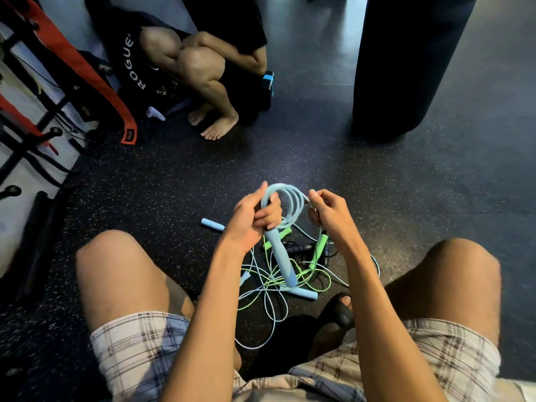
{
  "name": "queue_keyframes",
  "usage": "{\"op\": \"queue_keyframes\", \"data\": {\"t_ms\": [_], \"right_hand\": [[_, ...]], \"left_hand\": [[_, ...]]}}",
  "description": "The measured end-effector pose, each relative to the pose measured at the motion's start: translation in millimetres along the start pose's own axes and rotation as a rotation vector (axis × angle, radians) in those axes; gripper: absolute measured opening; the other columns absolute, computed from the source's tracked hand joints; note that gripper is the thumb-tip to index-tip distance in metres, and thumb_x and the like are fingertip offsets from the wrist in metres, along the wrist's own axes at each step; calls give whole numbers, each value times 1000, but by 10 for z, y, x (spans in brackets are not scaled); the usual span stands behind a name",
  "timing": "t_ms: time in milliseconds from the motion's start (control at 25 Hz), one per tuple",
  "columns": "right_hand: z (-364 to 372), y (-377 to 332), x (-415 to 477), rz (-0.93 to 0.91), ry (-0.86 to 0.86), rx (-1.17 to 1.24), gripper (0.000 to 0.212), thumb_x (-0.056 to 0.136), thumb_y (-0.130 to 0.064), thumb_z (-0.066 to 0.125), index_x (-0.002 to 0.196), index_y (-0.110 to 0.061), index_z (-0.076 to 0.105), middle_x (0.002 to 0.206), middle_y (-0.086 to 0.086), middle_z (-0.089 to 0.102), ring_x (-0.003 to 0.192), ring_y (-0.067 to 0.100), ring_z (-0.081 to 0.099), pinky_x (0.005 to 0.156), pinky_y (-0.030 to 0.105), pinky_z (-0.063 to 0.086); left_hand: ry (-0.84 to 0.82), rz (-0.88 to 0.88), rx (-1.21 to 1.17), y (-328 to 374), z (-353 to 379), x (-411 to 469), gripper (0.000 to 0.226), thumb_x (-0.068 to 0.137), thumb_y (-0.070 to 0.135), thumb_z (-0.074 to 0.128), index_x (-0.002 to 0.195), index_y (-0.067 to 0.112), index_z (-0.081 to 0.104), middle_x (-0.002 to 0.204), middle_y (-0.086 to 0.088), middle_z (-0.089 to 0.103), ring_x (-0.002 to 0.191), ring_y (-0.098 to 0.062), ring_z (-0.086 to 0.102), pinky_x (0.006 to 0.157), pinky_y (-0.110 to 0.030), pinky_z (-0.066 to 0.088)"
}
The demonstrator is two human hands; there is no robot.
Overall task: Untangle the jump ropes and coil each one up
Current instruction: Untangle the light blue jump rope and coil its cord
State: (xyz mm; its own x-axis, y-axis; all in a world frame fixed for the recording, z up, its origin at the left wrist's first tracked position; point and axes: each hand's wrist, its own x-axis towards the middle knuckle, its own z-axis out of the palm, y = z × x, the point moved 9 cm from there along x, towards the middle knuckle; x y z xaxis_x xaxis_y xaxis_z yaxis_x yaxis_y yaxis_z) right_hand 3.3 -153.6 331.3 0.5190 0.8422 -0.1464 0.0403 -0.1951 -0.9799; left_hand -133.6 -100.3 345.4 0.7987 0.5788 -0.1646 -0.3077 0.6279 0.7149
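Observation:
My left hand (255, 216) grips a light blue jump-rope handle (282, 256) together with several loops of light blue cord (287, 198) that stand up above the fist. My right hand (327, 213) pinches the same blue cord at the right side of the loops. Below both hands, on the floor between my knees, lies a tangle (278, 280) of blue, green and black ropes. In it I see green handles (317, 250), a black handle (298, 249) and two more blue handles (213, 224) (303, 293).
A squatting barefoot person (203, 74) is at the far side of the speckled black floor (174, 181). A black punching bag (406, 62) hangs at the right. A rack with red and black gear (58, 82) stands at the left. My sandalled foot (339, 309) sits beside the tangle.

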Motion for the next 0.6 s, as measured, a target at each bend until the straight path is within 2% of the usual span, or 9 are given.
{"op": "queue_keyframes", "data": {"t_ms": [120, 320, 480, 600], "right_hand": [[64, 164, -29, 98, -91, -28, 25, 100, -26, 55, 90, -4, 61, 63, 10, 55, 49, 18, 53, 46, 22, 43], [277, 414, -118, 219, -300, -124, 14, 92, -14, 68, 91, -5, 57, 75, 18, 67, 58, 23, 65, 55, 34, 56], [363, 458, -176, 245, -403, -219, 16, 89, -7, 70, 92, -1, 55, 75, 19, 69, 61, 26, 66, 63, 39, 61], [422, 453, -180, 226, -459, -345, 14, 88, -6, 71, 88, -3, 57, 75, 19, 70, 64, 29, 67, 69, 46, 59]], "left_hand": [[95, 144, -178, 210, -120, 8, 40, 105, 35, 27, 82, 11, 49, 50, 7, 30, 42, -6, 27, 48, -21, 29], [404, 390, -186, 450, -453, -56, 31, 106, 24, 35, 87, 8, 53, 64, -1, 48, 57, -13, 44, 64, -28, 44], [622, 473, 6, 531, -630, -144, 28, 105, 16, 39, 88, 6, 58, 68, -6, 57, 56, -14, 58, 63, -29, 53], [706, 506, 383, 564, -653, -182, 27, 105, 18, 38, 93, 4, 58, 64, -6, 61, 55, -14, 61, 64, -27, 51]]}}
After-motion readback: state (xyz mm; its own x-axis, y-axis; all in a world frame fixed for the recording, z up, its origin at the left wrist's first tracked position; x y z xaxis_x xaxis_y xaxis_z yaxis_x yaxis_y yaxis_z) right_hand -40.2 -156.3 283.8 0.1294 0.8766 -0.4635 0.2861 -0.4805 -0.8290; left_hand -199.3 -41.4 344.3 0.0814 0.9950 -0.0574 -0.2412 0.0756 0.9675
